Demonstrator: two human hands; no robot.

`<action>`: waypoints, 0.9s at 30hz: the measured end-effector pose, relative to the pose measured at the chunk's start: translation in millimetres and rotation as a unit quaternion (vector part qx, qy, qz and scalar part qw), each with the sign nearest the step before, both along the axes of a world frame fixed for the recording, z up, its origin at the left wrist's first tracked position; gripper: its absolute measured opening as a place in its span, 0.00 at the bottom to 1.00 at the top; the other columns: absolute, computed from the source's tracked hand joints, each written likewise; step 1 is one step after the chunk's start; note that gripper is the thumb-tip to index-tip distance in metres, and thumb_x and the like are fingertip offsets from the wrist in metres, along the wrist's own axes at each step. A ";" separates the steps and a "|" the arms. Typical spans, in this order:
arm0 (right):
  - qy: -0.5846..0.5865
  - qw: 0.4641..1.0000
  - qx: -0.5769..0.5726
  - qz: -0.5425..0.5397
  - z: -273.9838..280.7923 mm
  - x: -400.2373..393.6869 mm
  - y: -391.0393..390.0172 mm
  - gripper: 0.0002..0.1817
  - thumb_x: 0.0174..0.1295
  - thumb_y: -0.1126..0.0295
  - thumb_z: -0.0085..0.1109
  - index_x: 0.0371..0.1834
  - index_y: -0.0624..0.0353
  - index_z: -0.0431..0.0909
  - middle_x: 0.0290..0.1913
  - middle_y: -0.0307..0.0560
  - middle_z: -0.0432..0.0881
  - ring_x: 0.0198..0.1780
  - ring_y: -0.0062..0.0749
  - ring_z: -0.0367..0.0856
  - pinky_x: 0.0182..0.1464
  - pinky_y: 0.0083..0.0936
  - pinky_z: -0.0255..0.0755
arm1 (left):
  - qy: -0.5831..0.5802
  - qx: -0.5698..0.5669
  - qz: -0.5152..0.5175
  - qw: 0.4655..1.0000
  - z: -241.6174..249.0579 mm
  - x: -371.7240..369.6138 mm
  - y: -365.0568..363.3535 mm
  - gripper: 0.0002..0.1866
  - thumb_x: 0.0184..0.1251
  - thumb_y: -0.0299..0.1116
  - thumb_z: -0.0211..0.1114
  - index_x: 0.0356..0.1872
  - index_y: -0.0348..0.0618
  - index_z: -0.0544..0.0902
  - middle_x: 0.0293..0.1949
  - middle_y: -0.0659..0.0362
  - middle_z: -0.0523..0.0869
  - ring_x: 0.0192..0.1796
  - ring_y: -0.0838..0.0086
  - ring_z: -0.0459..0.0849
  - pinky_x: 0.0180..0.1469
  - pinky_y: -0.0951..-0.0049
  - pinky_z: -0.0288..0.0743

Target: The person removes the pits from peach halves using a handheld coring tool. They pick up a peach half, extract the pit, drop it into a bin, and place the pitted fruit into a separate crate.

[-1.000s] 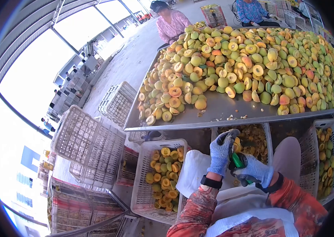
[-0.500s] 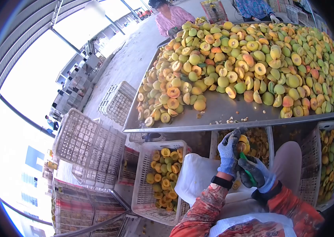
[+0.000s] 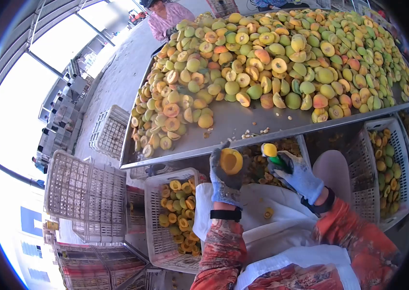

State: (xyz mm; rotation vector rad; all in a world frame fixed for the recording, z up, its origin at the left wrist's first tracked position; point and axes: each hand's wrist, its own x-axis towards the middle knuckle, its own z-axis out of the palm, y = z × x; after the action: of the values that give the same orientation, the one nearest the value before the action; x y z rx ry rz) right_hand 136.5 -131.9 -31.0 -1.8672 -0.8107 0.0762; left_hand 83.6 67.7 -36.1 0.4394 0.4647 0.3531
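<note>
My left hand [image 3: 226, 179], in a blue-grey glove, holds a peach half [image 3: 231, 161] cut side up, just below the steel table's front edge [image 3: 243, 143]. My right hand [image 3: 299, 176], gloved too, grips a green-handled pitting tool [image 3: 277, 159] with a yellow piece of fruit [image 3: 269, 150] on its tip. The two hands are a short way apart. A white cloth [image 3: 262, 222] covers my lap, with one small fruit piece [image 3: 268, 212] lying on it.
A big heap of halved and whole peaches [image 3: 272, 63] covers the table. White plastic crates of peach halves stand below: one at left [image 3: 175, 217], one under my hands [image 3: 262, 166], one at right [image 3: 388, 169]. Empty crates [image 3: 88, 193] are stacked left. A person in pink [image 3: 166, 17] works at the far end.
My hands have come apart: the left lifted away with the peach half, cut face now showing, and the right drew the tool out with a yellow piece on its tip. The view tilted down.
</note>
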 end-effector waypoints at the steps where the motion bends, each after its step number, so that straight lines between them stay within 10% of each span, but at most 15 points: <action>1: -0.045 0.986 -0.159 -0.033 -18.3 8.4 -2.6 0.17 0.55 0.60 0.61 0.43 0.58 0.73 0.36 0.50 0.79 0.33 0.46 0.80 0.36 0.36 0.73 | -0.029 -0.037 -0.029 0.998 0.3 -4.1 6.7 0.24 0.62 0.48 0.57 0.53 0.41 0.74 0.42 0.53 0.79 0.47 0.65 0.79 0.51 0.56 0.76; 2: -0.090 0.946 -0.307 -0.061 -25.6 14.8 -3.4 0.20 0.50 0.61 0.65 0.42 0.58 0.72 0.35 0.52 0.78 0.36 0.46 0.80 0.37 0.38 0.73 | -0.034 -0.009 -0.038 0.999 11.0 -8.3 5.6 0.23 0.62 0.47 0.57 0.52 0.40 0.74 0.42 0.52 0.79 0.47 0.63 0.79 0.51 0.56 0.76; 8: -0.133 0.974 -0.183 -0.003 16.3 -14.7 25.8 0.20 0.49 0.62 0.64 0.43 0.59 0.71 0.34 0.51 0.76 0.34 0.45 0.80 0.34 0.36 0.73 | -0.004 0.040 -0.050 0.998 10.6 -3.8 -5.2 0.27 0.62 0.46 0.56 0.55 0.35 0.70 0.49 0.48 0.75 0.50 0.60 0.76 0.54 0.57 0.73; 20: -0.301 0.909 -0.286 0.026 3.0 -46.3 43.8 0.18 0.54 0.67 0.50 0.48 0.60 0.69 0.34 0.51 0.75 0.27 0.42 0.77 0.28 0.35 0.69 | 0.017 0.033 0.053 0.998 35.3 -7.6 -37.4 0.15 0.64 0.41 0.56 0.45 0.40 0.76 0.39 0.52 0.80 0.42 0.58 0.80 0.47 0.56 0.77; 27: 0.055 0.972 -0.112 0.198 -11.7 -32.3 59.2 0.19 0.54 0.59 0.61 0.44 0.58 0.70 0.29 0.56 0.79 0.32 0.51 0.80 0.35 0.40 0.73 | 0.024 0.172 0.024 0.985 39.2 -27.6 2.4 0.21 0.66 0.43 0.53 0.51 0.36 0.74 0.42 0.50 0.81 0.45 0.60 0.80 0.49 0.61 0.77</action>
State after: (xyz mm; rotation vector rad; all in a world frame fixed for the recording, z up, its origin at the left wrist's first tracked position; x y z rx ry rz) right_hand 104.1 -72.7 -42.7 -1.8638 -1.1236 0.5355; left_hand 56.0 70.1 3.1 0.7746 0.4625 0.4735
